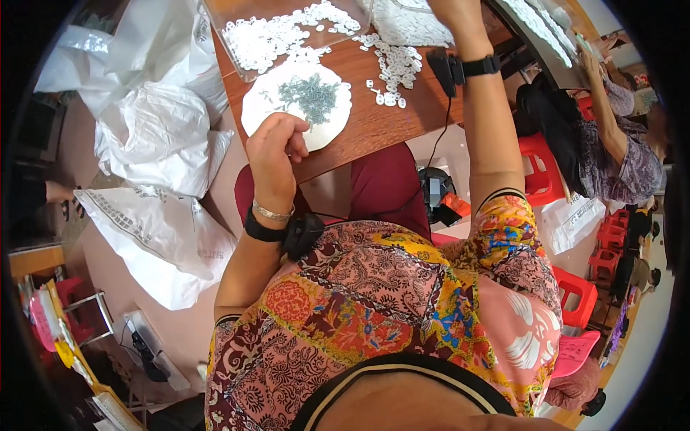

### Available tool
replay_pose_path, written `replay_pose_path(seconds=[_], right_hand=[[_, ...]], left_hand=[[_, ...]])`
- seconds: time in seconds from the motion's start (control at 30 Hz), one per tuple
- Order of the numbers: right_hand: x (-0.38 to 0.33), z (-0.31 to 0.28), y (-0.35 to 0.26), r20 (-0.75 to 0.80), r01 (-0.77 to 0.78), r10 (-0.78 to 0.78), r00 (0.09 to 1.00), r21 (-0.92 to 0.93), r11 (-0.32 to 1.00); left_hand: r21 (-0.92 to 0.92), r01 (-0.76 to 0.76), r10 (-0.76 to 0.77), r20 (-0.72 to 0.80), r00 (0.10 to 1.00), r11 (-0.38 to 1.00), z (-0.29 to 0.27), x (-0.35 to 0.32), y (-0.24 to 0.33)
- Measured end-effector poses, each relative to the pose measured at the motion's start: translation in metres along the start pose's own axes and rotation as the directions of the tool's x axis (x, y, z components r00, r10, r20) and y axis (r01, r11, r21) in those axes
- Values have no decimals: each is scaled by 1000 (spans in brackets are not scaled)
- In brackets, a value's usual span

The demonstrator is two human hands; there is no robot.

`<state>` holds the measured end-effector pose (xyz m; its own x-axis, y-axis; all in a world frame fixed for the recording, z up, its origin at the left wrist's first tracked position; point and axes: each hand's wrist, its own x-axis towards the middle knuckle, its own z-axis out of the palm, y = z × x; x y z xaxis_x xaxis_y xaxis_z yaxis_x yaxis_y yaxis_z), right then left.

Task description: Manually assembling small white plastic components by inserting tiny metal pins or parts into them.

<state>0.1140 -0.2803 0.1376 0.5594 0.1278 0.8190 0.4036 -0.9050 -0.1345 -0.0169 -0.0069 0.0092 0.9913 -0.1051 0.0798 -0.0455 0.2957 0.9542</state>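
Observation:
My left hand hovers at the near edge of a round white plate that holds a heap of small grey metal pieces; its fingers are curled together, and whether they pinch a piece is hidden. My right hand reaches far over the brown wooden table to the picture's top edge, where it is cut off. Several small white plastic rings lie scattered between the two hands. A clear tray behind the plate holds many more white rings.
Big white plastic sacks lie on the floor at the left. Red plastic stools stand at the right, where another person in a patterned top sits at a neighbouring table. A small black device with a cable hangs below the table edge.

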Motion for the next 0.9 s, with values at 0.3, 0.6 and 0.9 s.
replay_pose_path(seconds=[0.3,0.6,0.9], right_hand=[[-100,48,0,802,-219,108,587,29,975],[-117,78,5,782,-134,127,611,-56,989],[-116,27,-75,645,-247,-257,720,584,774]], left_hand=[[-91,25,-30,-52,998,996,-4,7,1],[5,73,-73,6,997,997,-4,7,-9],[215,120,-157,165,974,969,2,6,-17]])
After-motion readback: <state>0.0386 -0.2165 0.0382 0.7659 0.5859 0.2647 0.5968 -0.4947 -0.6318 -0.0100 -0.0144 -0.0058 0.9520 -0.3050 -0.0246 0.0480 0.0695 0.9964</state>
